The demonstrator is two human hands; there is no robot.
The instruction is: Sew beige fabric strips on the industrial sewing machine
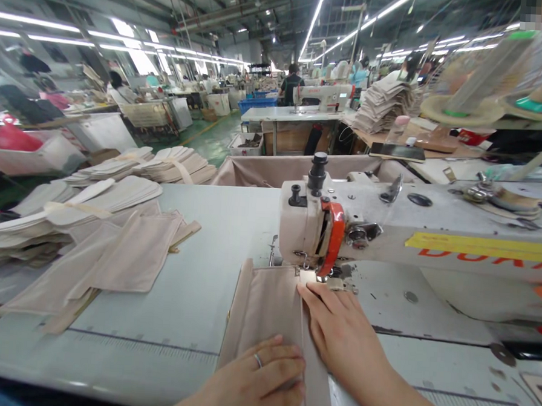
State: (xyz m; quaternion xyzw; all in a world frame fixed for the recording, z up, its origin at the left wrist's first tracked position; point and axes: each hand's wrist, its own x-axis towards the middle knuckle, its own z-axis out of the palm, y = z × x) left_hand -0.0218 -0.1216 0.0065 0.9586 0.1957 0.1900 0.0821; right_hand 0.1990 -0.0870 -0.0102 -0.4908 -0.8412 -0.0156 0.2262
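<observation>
Red letters half under yellow tape on the sewing machine, seemingly "DUK", the rest unclear

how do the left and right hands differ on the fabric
The left hand wears a ring; the right hand shows none. The right hand reaches up close under the head of the sewing machine, while the left hand lies farther back from it. Both hands rest on the fabric.

The plain pinkish-beige rectangular fabric panel is lying on a smooth pale grey-green tabletop that is bearing dark ruler ticks. The off-white metal sewing machine is displaying a curved orange-red strip and long yellow tape.
</observation>
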